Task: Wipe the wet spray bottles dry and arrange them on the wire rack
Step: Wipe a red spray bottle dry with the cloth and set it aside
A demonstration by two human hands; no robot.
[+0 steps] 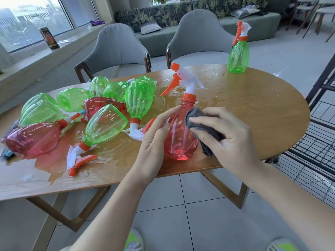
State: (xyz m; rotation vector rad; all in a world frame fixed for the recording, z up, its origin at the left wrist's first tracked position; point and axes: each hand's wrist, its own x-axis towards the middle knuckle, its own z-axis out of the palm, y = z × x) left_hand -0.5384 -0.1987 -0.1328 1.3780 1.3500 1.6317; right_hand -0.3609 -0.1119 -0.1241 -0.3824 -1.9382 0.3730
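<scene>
We're wiping a red spray bottle (pixel 181 131) w/ a grey cloth (pixel 203 129) at the near edge of the wet wooden table (pixel 253 113).

Our left hand (pixel 155 136) is curling round the bottle's left side, thumb up near the neck, keeping it upright w/ its base at the table edge; its orange & white trigger head (pixel 183 82) is pointing left. Our right hand (pixel 226 136) is gripping the bunched cloth, fingers pressing it against the bottle's right side. A heap of green & red spray bottles (pixel 81 113) is lying on its sides to the left, in puddles. One green spray bottle (pixel 238 55) is standing upright at the far right of the table, well apart from the rest. The black wire rack (pixel 319 134) is standing just beside the table on the right.
</scene>
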